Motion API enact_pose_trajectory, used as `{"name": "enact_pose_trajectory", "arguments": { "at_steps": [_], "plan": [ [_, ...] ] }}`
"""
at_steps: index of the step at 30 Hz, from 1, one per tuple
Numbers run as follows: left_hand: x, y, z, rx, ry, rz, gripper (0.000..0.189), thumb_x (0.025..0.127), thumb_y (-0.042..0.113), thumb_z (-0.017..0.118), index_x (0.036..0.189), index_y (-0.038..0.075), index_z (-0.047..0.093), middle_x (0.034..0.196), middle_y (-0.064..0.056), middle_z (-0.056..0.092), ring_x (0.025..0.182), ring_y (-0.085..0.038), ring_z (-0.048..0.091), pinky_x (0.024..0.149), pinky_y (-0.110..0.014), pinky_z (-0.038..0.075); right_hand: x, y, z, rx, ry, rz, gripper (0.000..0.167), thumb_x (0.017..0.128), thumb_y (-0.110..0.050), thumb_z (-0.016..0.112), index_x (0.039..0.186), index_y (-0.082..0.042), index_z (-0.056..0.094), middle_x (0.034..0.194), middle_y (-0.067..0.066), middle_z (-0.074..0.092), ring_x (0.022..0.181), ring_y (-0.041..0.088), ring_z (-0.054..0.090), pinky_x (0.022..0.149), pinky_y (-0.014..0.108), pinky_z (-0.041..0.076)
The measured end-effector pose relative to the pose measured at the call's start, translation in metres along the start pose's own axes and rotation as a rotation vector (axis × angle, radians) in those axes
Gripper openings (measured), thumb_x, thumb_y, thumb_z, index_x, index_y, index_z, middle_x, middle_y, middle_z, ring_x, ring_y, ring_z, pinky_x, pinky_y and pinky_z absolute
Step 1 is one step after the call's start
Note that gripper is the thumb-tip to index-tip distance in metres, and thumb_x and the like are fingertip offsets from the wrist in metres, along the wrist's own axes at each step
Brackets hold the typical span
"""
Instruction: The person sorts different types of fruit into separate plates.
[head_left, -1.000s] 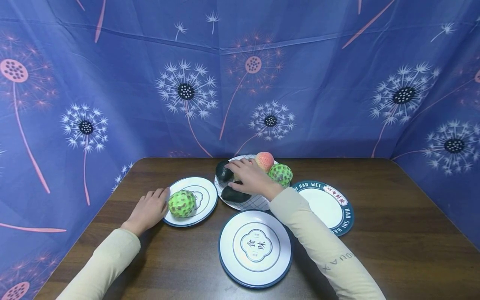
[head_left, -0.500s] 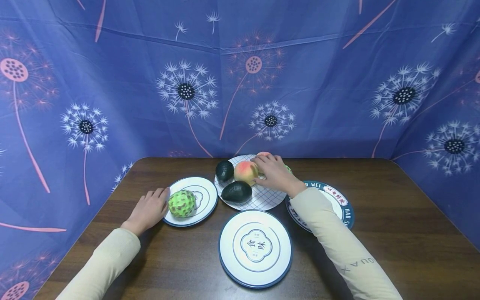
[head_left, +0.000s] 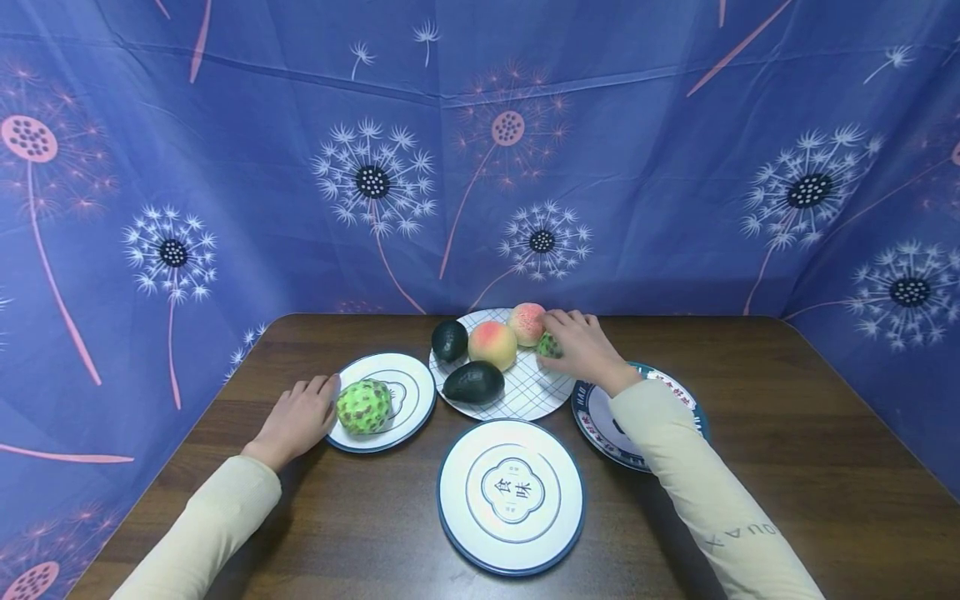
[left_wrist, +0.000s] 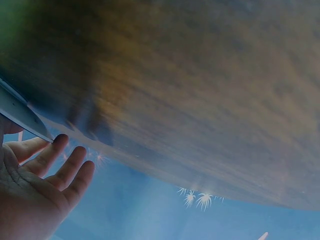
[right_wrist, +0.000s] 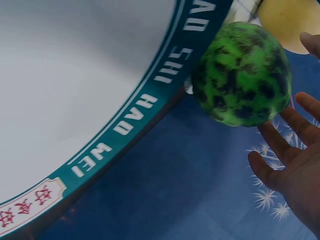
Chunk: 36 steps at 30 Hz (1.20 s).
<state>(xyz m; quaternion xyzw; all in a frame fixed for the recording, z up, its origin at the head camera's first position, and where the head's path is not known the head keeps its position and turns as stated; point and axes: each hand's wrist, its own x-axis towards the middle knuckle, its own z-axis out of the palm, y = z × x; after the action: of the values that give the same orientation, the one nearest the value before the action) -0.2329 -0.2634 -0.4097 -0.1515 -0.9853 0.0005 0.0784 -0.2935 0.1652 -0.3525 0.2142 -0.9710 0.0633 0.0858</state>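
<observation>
My left hand (head_left: 296, 421) rests at the left rim of a white, blue-edged plate (head_left: 418, 400), which bears a bumpy green custard apple (head_left: 363, 407). In the left wrist view its fingers (left_wrist: 75, 165) reach out loosely by that rim. Over the right side of a checked plate (head_left: 532, 400), my right hand (head_left: 585, 346) covers part of a second green custard apple (head_left: 550, 345). Its spread fingers (right_wrist: 275, 142) lie right at this fruit's surface in the right wrist view. Two peaches (head_left: 492, 344) and two dark avocados (head_left: 472, 382) share the checked plate.
Another white plate (head_left: 510, 537) sits at the front middle of the wooden table (head_left: 360, 533). To the right is a teal-rimmed plate (head_left: 611, 442), partly hidden by the right sleeve (head_left: 697, 475). A blue dandelion-print curtain (head_left: 645, 267) hangs behind the table.
My right hand has moved right across the checked plate, from over the front peach, past the rear peach, to the custard apple. Both peaches are uncovered now. My left hand has stayed put.
</observation>
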Motion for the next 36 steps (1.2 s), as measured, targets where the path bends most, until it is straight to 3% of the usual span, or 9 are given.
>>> {"name": "enact_pose_trajectory", "arguments": {
  "at_steps": [13, 36],
  "plan": [
    [0.001, 0.0, -0.001, 0.004, 0.016, 0.006, 0.047, 0.091, 0.018, 0.046, 0.132, -0.005, 0.041, 0.125, -0.025, 0.049, 0.112, -0.044, 0.047, 0.089, -0.058, 0.04, -0.004, 0.015, 0.011, 0.019, -0.001, 0.032, 0.073, 0.075, -0.039, 0.071, 0.134, -0.006, 0.043, 0.135, 0.016, 0.044, 0.119, 0.039, 0.041, 0.098, 0.059, 0.031],
    [0.002, 0.0, 0.002, -0.01, 0.013, 0.009, 0.048, 0.091, 0.019, 0.046, 0.133, -0.005, 0.04, 0.126, -0.025, 0.048, 0.113, -0.043, 0.046, 0.09, -0.058, 0.04, -0.003, 0.025, 0.023, 0.108, -0.088, 0.119, 0.082, 0.073, -0.035, 0.075, 0.139, -0.009, 0.034, 0.139, 0.016, 0.038, 0.12, 0.039, 0.04, 0.1, 0.06, 0.029]
  ]
}}
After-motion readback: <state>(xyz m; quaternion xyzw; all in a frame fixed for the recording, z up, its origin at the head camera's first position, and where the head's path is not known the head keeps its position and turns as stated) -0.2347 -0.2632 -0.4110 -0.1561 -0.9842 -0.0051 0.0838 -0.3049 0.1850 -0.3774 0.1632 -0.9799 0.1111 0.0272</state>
